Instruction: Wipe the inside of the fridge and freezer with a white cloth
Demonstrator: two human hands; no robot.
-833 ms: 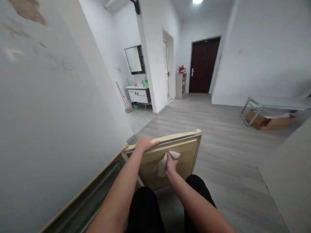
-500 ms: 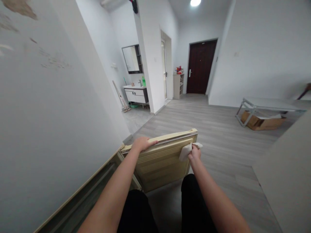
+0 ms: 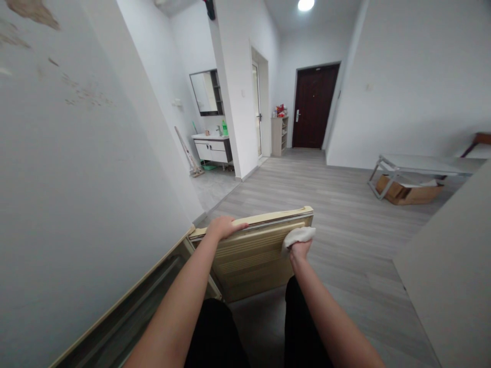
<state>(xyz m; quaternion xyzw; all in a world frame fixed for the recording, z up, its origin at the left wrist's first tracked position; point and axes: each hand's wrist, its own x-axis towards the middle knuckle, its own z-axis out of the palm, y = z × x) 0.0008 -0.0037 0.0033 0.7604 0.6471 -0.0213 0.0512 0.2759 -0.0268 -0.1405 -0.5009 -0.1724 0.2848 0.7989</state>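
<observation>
A cream refrigerator door [image 3: 249, 263] stands swung out from its cabinet [image 3: 153, 294], which lies along the wall on the left. Its ribbed inner panel faces me, with a seal along the top edge. My left hand [image 3: 223, 228] grips that top edge near the hinge side, thumb stretched along it. In my right hand [image 3: 299, 249] is a white cloth [image 3: 299, 235], bunched over the fingers and against the panel near its outer edge. The cloth hides most of those fingers.
Grey plank floor [image 3: 345, 204] spreads beyond the door. A glass-topped table [image 3: 418, 162] with a cardboard box [image 3: 410, 194] beneath stands at the right, near a pale panel [image 3: 452, 255]. A washbasin cabinet [image 3: 210, 149] and mop [image 3: 187, 151] are at the back left.
My right hand has shifted slightly left and down on the panel, and the cloth now covers more of its fingers. My left hand keeps its hold on the door's top edge.
</observation>
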